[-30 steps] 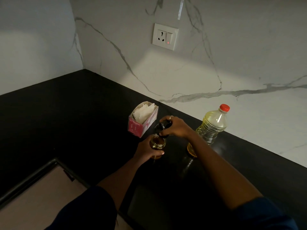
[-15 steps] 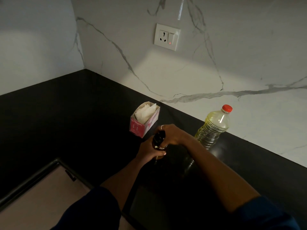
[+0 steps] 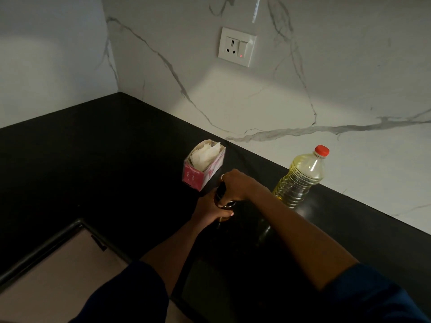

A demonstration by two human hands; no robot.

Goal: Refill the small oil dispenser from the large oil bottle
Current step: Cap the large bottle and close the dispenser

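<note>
- My left hand (image 3: 210, 212) sits just below the middle of the frame, fingers curled round the glass body of the small oil dispenser (image 3: 225, 217), thumb tip showing on its right side.
- My right hand (image 3: 235, 185) comes in from the lower right and lies over the dispenser, fingers wrapped down round its black top (image 3: 221, 193). A ring (image 3: 222, 177) shows on one finger.
- The dispenser stands upright on the black counter (image 3: 105, 159), at the centre of the frame. My two hands hide most of it, so I cannot tell how much oil is in it or whether the top is seated.
- The large oil bottle (image 3: 300, 178) stands upright to the right of my right hand, close to the marble wall (image 3: 326, 78). Its red cap (image 3: 321, 150) is on and yellow oil fills most of it.
- A pink tissue box (image 3: 204, 165) with white paper sticking out sits just above and left of my hands.
- A white wall socket (image 3: 236, 46) with a small red light is in the upper middle.
- My dark blue sleeves (image 3: 126, 297) fill the bottom edge.
</note>
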